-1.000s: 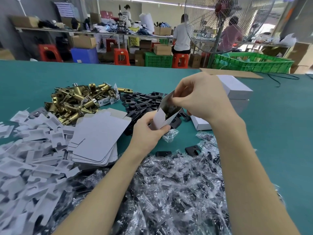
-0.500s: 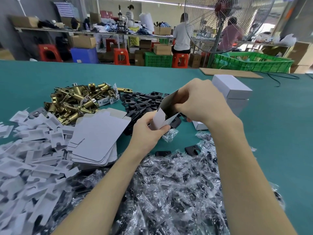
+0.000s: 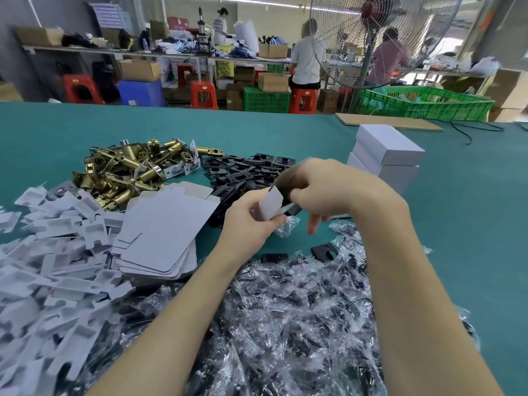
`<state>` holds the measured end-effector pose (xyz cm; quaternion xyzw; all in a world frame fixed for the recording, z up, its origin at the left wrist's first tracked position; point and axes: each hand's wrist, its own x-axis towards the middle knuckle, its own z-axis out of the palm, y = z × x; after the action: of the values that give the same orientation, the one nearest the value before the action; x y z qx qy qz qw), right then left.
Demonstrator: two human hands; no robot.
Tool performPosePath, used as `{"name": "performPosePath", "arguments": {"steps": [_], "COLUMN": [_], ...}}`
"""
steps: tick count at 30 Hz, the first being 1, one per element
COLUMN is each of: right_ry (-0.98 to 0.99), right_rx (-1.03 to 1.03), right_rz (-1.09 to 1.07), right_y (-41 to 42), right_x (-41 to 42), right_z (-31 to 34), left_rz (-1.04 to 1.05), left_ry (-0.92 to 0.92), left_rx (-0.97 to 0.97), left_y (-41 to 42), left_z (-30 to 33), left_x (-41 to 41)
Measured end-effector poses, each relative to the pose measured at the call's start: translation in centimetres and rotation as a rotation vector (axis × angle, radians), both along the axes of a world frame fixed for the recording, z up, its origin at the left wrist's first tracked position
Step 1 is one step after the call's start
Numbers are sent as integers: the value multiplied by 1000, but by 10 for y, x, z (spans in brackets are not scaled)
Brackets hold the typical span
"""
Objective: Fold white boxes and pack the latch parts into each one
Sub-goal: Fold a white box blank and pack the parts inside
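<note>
We work at a green table, and across its near edge spreads a big heap of small clear bags holding dark parts. To our left lies a sprawl of white card inserts, and just beside it a stack of flat unfolded boxes. Farther back sit a pile of brass latches and, touching its right side, a pile of black plates. To the right, three finished white boxes stand stacked, near our right forearm. Between all these, held above the table, is the half-folded white box: our left hand grips its lower end from below, fingers curled round it, while our right hand closes over its upper end, fingers curled onto the flap, the little finger hanging free. The two hands sit close together, joined by the box.
</note>
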<state>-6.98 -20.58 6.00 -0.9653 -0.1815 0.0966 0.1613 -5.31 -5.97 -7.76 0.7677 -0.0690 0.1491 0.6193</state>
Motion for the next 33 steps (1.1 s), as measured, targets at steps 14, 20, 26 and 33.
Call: {"name": "performPosePath", "arguments": {"steps": [14, 20, 26, 33], "right_ry": [-319, -60, -106, -385], "right_rx": [177, -33, -70, 290], "right_rz": [-46, -66, -101, -111], "right_y": [-7, -7, -4, -14], "right_x": [2, -2, 6, 16], "right_z": [6, 10, -4, 0], "left_rz": [-77, -85, -119, -67], "left_ry": [41, 44, 14, 51], "left_rx": [-236, -201, -179, -298], "left_y": [0, 0, 1, -1], "left_z": [4, 3, 3, 7], "left_x": [-2, -2, -4, -2]}}
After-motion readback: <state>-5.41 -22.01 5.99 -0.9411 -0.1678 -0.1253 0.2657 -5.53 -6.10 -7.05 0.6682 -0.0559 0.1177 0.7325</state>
